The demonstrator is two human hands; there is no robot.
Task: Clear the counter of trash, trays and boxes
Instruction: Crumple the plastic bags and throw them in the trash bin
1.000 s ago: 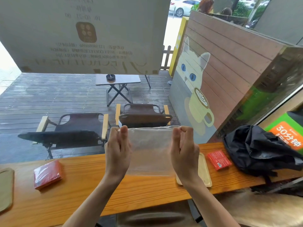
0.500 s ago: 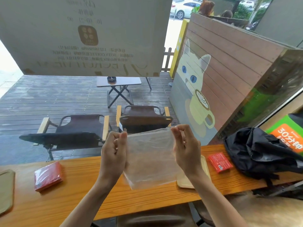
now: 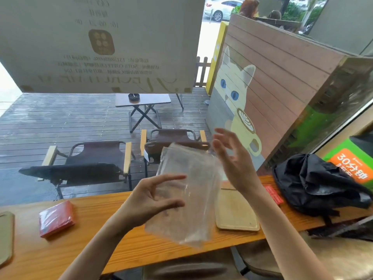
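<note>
Clear plastic bag (image 3: 187, 190) held up over the counter (image 3: 121, 235), tilted, lower corner hanging just above the wood. Left hand (image 3: 149, 201) has it: thumb and fingers curled round the bag's left edge, some fingers showing through the film. Right hand (image 3: 234, 160) is off the bag or barely brushing its top right corner, fingers spread wide and relaxed, holding nothing. On the counter: a wooden tray (image 3: 236, 215) just right of the bag, partly behind it; red packet (image 3: 56, 219) well to the left; smaller red packet (image 3: 273, 194) right of the tray, near a black bag (image 3: 319, 184) slumped at the right end; edge of another tray (image 3: 6, 237) at far left. Looks like bag is being opened or shaken out to collect trash, none of the items cleared yet by the look of it. Risks: one-hand grip on slick thin film, bag could slip out and drop on the counter or off the near edge; film clings to itself so the mouth may not open and the right hand could fumble; swinging lower corner could catch the tray; black bag probably not trash, could be swept up by mistake
</note>
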